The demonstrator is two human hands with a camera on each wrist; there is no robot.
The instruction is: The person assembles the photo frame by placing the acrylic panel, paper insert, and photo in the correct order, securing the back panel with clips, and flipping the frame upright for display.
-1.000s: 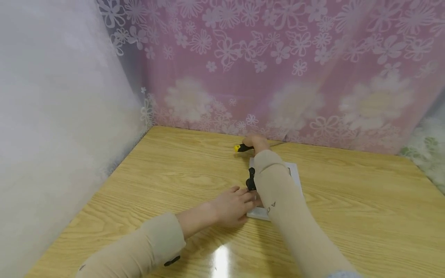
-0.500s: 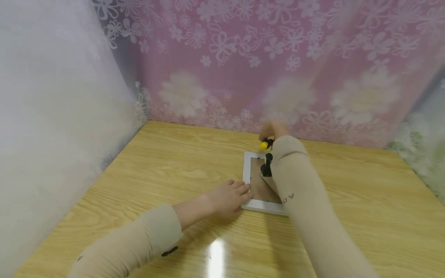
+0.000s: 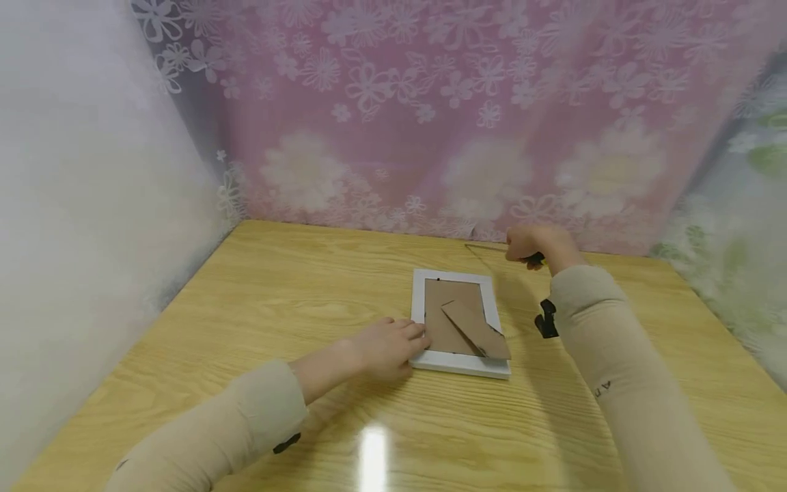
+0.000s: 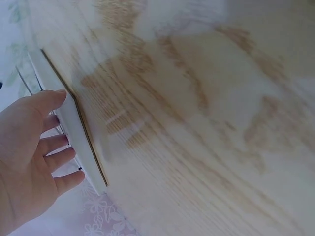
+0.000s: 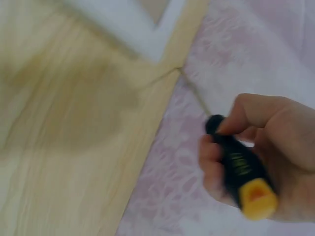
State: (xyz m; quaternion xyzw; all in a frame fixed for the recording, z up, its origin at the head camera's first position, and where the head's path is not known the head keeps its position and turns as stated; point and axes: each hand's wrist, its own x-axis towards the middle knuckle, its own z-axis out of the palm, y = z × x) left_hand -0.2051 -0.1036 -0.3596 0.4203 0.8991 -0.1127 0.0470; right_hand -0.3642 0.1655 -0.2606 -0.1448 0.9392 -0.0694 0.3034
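Note:
A white picture frame [image 3: 458, 363] lies back side up on the table, with its brown backing board [image 3: 439, 301] and a slanted stand flap [image 3: 470, 326] showing. My left hand [image 3: 389, 347] rests on the frame's left side near the front corner. In the left wrist view, the fingers [image 4: 61, 159] lie over the frame's border and the thumb is at its edge. Beyond the frame's far right corner, my right hand [image 3: 540, 246] grips a screwdriver [image 5: 241, 164] by its black and yellow handle. Its thin shaft [image 3: 488, 247] points left, apart from the frame.
The wood-grain table [image 3: 295, 294] ends at the back against a pink flowered curtain [image 3: 393, 137]. A pale sheet [image 3: 92, 171] hangs on the left, and another flowered one [image 3: 732, 225] on the right. Black straps show at both sleeves.
My right hand has moved right with the screwdriver, away from above the frame, uncovering the backing and flap. The shaft now points left instead of right. The left hand stays on the frame.

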